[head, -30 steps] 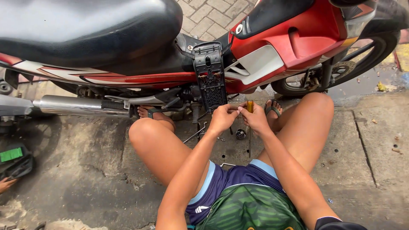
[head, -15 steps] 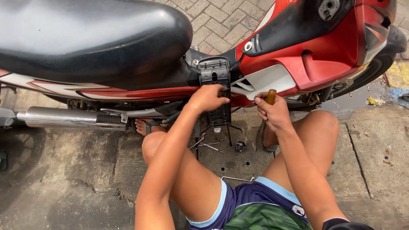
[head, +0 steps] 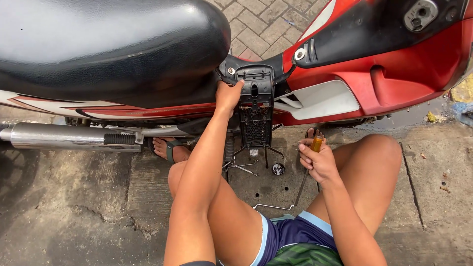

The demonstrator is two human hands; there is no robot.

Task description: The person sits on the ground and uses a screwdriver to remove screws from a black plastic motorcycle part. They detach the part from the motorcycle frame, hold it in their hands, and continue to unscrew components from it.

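Motorcycle (head: 384, 83) stands across the upper view, seat (head: 103, 44) to the left, exhaust pipe (head: 64, 137) below the seat. A plastic panel (head: 255, 111) hangs at the centre, between seat and fairing. The left hand (head: 228, 93) rests on the panel's left edge. The right hand (head: 319, 160), lower right, holds a screwdriver (head: 309, 165) above the concrete ground (head: 74, 216). A small round cap (head: 278, 169) lies on the ground below the panel.

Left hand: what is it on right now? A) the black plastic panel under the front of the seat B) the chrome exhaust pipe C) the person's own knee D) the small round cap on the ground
A: the left hand grips the edge of the black plastic panel just below the seat, while the right hand holds an orange-handled screwdriver apart from the bike.
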